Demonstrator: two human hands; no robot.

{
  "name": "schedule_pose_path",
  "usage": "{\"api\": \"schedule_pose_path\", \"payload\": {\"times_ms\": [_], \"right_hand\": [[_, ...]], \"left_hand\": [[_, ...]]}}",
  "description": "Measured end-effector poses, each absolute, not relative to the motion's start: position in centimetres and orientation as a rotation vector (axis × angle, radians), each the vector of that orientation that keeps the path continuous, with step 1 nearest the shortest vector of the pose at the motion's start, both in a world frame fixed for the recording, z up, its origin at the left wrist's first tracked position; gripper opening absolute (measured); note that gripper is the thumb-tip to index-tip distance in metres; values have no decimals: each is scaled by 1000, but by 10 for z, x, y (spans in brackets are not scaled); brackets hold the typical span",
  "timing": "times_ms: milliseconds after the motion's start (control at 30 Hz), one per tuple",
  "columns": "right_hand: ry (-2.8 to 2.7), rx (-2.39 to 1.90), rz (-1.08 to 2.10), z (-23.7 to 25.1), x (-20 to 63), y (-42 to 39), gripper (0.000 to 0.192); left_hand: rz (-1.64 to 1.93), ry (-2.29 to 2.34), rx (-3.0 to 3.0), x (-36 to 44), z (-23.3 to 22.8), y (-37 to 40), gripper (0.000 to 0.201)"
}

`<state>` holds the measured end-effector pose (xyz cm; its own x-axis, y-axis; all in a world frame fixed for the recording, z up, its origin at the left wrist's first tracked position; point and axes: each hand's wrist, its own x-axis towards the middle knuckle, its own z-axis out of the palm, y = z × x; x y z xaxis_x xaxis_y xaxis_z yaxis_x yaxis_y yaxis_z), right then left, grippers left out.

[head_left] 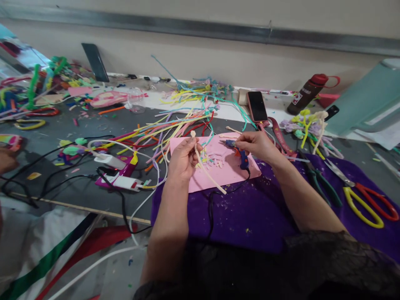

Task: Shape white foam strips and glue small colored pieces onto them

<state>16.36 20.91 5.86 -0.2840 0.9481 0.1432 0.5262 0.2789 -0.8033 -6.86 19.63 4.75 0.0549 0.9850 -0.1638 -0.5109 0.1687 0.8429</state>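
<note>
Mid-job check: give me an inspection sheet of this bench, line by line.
Surface: grey table with purple cloth and pink sheet on top.
Job's things: cream pipe cleaner in left hand; blue glue gun in right hand.
Clutter: loose pipe cleaners, scissors, pliers, phone, bottle.
Grippers: both hands closed on their items.
Cables: black glue gun cord; white power strip with tangled leads.
Surroundings: wall behind; another person's hand at left edge.
</note>
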Motion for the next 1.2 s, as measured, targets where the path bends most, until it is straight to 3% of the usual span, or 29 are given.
{"api": "schedule_pose_path", "payload": {"times_ms": [167,400,767,1200], "right_hand": [[-2433,-1312,509,50,151,206,14],[-2866,-1395,28,40,119,189,28],[-2566,-1313,169,57,145,198,22],[-2581,-1377,17,54,145,199,22]], "left_hand": [[1302,865,701,-70,46,197,22],[1313,871,738,-69,45,197,21],[1301,891,747,-70,49,195,23],[1333,924,794,-73,48,195,16]]}}
